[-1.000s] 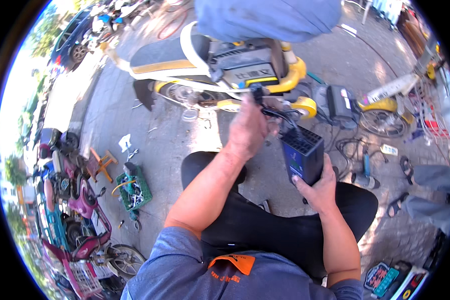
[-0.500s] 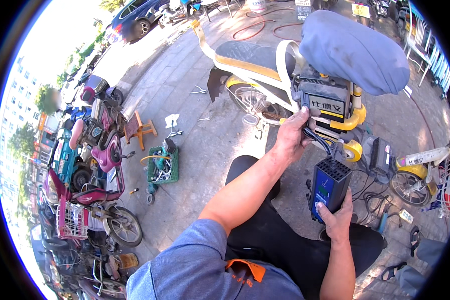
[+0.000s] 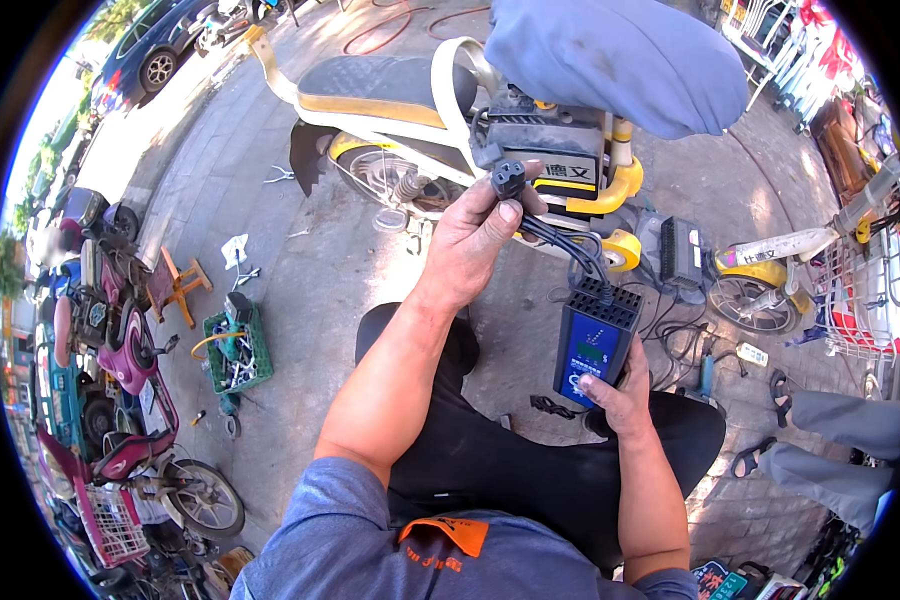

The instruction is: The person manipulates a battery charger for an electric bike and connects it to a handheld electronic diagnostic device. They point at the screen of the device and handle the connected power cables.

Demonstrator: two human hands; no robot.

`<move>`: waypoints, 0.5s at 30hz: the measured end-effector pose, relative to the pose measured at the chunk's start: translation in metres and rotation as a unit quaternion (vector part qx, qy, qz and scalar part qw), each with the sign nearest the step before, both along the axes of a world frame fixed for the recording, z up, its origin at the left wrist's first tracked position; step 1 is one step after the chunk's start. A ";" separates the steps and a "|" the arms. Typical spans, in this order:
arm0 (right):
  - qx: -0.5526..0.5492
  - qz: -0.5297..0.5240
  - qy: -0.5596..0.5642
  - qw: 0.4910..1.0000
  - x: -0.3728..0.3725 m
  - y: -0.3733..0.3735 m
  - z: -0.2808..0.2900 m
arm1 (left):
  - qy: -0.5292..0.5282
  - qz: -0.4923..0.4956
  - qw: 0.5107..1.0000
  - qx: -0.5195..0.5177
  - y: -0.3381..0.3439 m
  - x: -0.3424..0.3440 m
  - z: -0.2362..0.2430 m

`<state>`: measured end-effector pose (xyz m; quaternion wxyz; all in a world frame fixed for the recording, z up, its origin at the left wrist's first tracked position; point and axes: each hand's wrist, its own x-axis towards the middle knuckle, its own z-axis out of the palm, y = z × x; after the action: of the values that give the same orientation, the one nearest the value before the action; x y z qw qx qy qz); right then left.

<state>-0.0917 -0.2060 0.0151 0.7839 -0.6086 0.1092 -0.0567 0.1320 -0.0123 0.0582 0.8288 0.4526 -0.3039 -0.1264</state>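
Note:
Raised in my left hand (image 3: 475,235) is a black plug (image 3: 508,180), its end with the slots turned up toward me. My fingers close round it, and a black cable (image 3: 560,240) runs from there to the charger. The blue and black battery charger (image 3: 596,345), a box with a vented top, is in my right hand (image 3: 622,392), thumb on its front face. Just beyond my left hand stands a white and yellow electric bike (image 3: 375,105) with a dark battery box (image 3: 560,165) at its middle. A grey-blue cloth cover (image 3: 620,60) hides its front.
On the left, a green basket (image 3: 240,350) of tools sits near a small wooden stool (image 3: 175,285) and parked bikes (image 3: 135,350). Pliers (image 3: 280,174) lie on the paving. To the right are a black finned box (image 3: 681,252), tangled cables (image 3: 675,345) and another person's legs (image 3: 830,480).
My view has shifted to the right. The left hand has lifted the plug and turned its slotted end toward me. The right hand has tilted the charger's front face more toward me.

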 end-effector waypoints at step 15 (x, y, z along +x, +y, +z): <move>0.003 0.054 0.071 0.996 0.026 0.015 -0.012 | 0.155 0.160 0.969 0.111 0.008 0.030 -0.009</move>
<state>-0.0656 -0.1906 0.0036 0.7779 -0.6139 0.1311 0.0295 0.1624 -0.0039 0.0491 0.8198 0.5593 -0.0799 -0.0937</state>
